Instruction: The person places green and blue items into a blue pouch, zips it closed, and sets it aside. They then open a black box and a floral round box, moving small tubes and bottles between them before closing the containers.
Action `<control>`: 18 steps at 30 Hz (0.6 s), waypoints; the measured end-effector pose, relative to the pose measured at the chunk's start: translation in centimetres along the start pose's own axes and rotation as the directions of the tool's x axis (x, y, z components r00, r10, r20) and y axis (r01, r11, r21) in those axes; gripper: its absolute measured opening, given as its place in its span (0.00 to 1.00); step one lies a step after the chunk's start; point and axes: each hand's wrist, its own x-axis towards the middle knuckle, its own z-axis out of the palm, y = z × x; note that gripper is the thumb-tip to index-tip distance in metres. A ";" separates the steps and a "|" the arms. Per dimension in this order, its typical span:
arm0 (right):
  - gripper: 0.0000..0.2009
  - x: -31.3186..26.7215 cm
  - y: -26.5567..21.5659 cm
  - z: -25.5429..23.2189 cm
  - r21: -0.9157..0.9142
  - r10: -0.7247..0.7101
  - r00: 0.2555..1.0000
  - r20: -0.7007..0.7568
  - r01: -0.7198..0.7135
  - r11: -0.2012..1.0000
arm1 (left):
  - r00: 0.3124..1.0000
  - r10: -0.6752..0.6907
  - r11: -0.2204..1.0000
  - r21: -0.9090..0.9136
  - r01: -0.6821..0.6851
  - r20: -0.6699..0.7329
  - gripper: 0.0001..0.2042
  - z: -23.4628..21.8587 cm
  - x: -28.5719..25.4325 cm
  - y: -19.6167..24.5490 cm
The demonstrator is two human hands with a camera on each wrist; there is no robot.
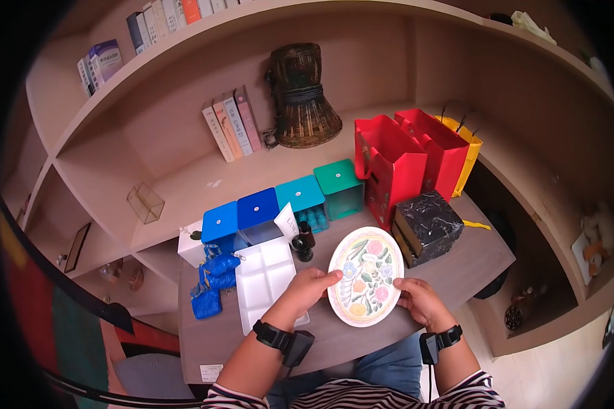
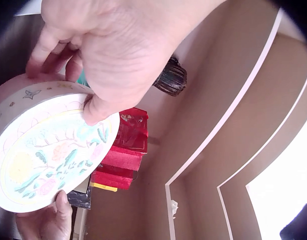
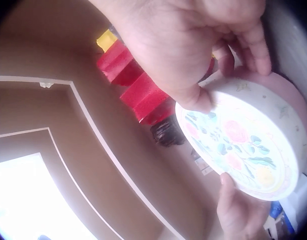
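Observation:
An oval box (image 1: 366, 276) with a raised pattern of flowers on its lid is held between both hands, over the near part of the table. My left hand (image 1: 310, 292) grips its left edge, thumb on the lid rim and fingers along the side wall. On the opposite edge, my right hand (image 1: 421, 302) holds it the same way. Both wrist views show the box's pale side wall with small printed motifs and a pink band towards the base. The lid sits on the box and its face is tilted up towards the head camera.
Left of the box lie a white divided tray (image 1: 247, 298) and blue pouches (image 1: 207, 304). Behind are dark bottles (image 1: 303, 249), a white tube (image 1: 287, 221) and blue and green lidded boxes (image 1: 257, 208). A black marbled box (image 1: 430, 228) and red bags (image 1: 394, 160) stand at right.

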 end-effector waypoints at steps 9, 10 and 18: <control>0.18 -1.3 -0.6 1.8 0.060 -0.071 0.994 0.077 0.066 0.996 | 0.999 -0.029 0.993 0.118 0.031 -0.021 0.25 -0.2 -0.6 0.4; 0.17 -1.2 -0.2 1.9 0.041 -0.078 0.995 0.055 0.076 0.996 | 1.000 -0.023 0.998 0.062 0.023 -0.007 0.27 -0.3 -0.7 0.3; 0.14 0.0 0.6 0.7 -0.249 -0.104 0.992 -0.072 0.083 0.965 | 0.995 -0.104 0.966 0.236 0.103 -0.005 0.33 -0.3 -1.6 -0.2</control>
